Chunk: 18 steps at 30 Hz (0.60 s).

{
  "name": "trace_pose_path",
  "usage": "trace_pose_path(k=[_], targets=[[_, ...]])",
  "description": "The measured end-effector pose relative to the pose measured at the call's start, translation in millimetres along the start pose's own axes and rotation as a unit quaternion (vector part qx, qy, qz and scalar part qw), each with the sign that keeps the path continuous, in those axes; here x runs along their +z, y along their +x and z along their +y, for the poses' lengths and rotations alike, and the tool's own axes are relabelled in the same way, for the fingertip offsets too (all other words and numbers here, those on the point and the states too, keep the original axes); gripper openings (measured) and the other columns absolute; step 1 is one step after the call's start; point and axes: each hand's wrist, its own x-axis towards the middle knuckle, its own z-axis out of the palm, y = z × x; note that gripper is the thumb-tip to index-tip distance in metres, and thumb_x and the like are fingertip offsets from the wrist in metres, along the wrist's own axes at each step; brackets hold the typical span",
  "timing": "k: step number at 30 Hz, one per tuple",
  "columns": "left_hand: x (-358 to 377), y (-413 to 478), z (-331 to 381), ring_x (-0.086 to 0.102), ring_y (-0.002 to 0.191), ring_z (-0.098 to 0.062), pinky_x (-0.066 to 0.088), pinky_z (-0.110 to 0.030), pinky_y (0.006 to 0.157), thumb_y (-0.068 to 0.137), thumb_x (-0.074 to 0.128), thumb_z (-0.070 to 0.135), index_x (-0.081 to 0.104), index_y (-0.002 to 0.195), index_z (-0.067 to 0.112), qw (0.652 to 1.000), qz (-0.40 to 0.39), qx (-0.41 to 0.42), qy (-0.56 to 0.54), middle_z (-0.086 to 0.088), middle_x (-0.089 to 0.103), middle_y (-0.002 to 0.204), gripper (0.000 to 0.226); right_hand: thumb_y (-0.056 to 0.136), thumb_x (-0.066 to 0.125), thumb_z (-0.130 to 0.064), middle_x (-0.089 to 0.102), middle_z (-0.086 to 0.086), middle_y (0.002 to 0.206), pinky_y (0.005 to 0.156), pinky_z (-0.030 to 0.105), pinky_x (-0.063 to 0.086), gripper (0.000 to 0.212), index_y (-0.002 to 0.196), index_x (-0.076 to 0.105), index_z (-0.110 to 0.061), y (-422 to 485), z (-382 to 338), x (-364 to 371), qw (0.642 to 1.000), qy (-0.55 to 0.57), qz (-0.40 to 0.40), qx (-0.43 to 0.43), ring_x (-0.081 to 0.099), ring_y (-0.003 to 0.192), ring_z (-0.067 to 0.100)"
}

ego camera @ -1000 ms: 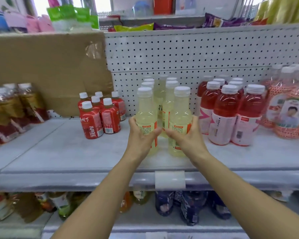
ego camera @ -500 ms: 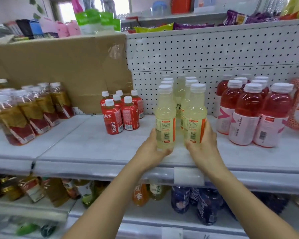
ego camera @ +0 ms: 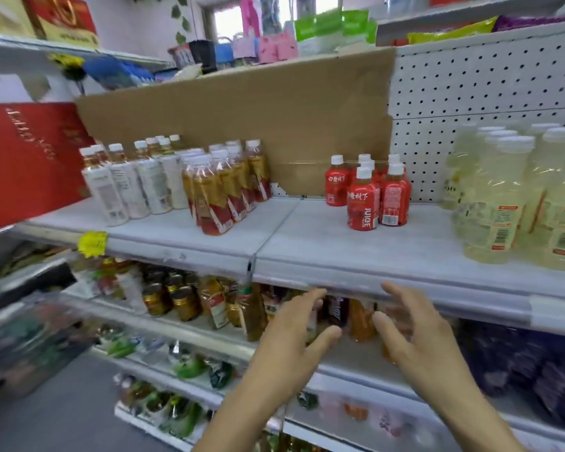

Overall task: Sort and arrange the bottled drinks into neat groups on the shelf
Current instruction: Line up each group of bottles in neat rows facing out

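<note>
The left hand [ego camera: 284, 334] and right hand [ego camera: 418, 337] have let go of the white-capped bottles of pale yellow drink [ego camera: 499, 203], which stand grouped at the right of the shelf [ego camera: 340, 252]. Both hover below its edge, fingers spread, empty.

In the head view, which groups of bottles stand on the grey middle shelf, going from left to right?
White-labelled bottles with white caps → amber bottles with gold-and-red labels → small red juice bottles with white caps → tall pale yellow bottles.
</note>
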Motion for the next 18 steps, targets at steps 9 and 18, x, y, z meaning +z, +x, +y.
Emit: trace_pose_path(k=[9, 18], targets=[[-159, -105, -149, 0.061, 0.087, 0.007, 0.054, -0.021, 0.08, 0.096, 0.06, 0.04, 0.056, 0.122, 0.042, 0.991, 0.059, -0.115, 0.029, 0.023, 0.065, 0.1, 0.026, 0.099, 0.05, -0.043, 0.057, -0.024, 0.092, 0.074, 0.024, 0.049, 0.03, 0.128, 0.049, -0.043, -33, -116, 182, 0.973, -0.1, -0.182, -0.099, 0.057, 0.086, 0.0], [-234, -170, -279, 0.06, 0.062, -0.001, 0.046, -0.019, 0.06, 0.093, 0.066, 0.036, 0.063, 0.076, 0.033, 0.961, 0.115, -0.248, 0.04, 0.022, 0.066, 0.068, 0.018, 0.098, 0.051, -0.044, 0.061, -0.021, 0.09, 0.077, 0.03, 0.05, 0.024, 0.119, 0.059, -0.037, -14, -187, 322, 0.925, -0.116, -0.319, -0.169, 0.059, 0.089, 0.006]])
